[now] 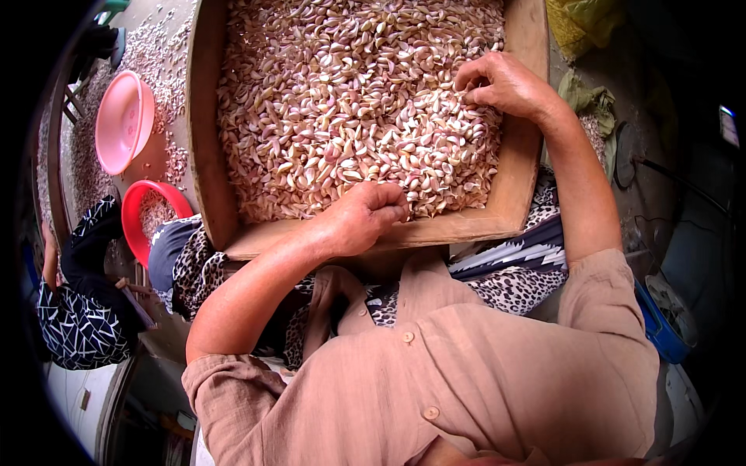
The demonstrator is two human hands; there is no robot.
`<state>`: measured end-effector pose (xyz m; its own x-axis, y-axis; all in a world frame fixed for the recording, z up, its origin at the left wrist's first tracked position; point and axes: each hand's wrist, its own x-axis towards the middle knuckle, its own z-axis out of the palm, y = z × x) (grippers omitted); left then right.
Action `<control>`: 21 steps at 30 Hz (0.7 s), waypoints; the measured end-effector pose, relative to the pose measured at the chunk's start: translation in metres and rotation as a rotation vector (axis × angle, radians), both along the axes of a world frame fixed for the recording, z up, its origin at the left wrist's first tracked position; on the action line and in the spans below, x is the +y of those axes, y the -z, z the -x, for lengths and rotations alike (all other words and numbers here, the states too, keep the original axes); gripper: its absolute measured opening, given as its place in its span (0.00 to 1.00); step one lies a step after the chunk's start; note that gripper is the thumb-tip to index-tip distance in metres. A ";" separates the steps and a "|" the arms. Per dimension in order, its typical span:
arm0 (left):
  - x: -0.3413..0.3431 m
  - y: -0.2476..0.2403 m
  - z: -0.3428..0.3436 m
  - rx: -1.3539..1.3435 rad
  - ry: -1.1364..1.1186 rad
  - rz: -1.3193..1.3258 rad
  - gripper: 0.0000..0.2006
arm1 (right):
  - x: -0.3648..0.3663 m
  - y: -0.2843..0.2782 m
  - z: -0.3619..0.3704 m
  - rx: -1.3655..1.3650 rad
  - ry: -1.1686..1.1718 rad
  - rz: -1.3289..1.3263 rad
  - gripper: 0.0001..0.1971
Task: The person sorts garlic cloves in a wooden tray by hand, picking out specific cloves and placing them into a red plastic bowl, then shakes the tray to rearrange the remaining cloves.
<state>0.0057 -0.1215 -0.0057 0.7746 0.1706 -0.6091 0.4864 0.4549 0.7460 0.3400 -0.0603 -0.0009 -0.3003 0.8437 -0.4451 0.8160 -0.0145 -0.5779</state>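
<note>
A wooden tray (208,116) in front of me is filled with loose garlic cloves (334,93), pinkish and cream in colour. My left hand (365,216) is at the tray's near edge, above the cloves there, with its fingers curled together. Whatever lies inside those fingers is hidden. Over the right side of the cloves, close to the right wall, is my right hand (501,84). Its thumb and forefinger are bent toward each other with a gap between them, and I see no clove in them.
To the left stand a pink basin (124,124) and a red basin (185,203) holding cloves. More cloves cover the floor (159,46) there. Another person (85,318) in patterned clothes sits at far left. Yellow sacking (579,31) and a blue container (660,322) are on the right.
</note>
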 end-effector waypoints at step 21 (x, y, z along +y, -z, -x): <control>0.003 -0.004 -0.001 -0.021 0.015 -0.069 0.06 | -0.009 0.006 0.048 0.291 -0.068 -0.067 0.10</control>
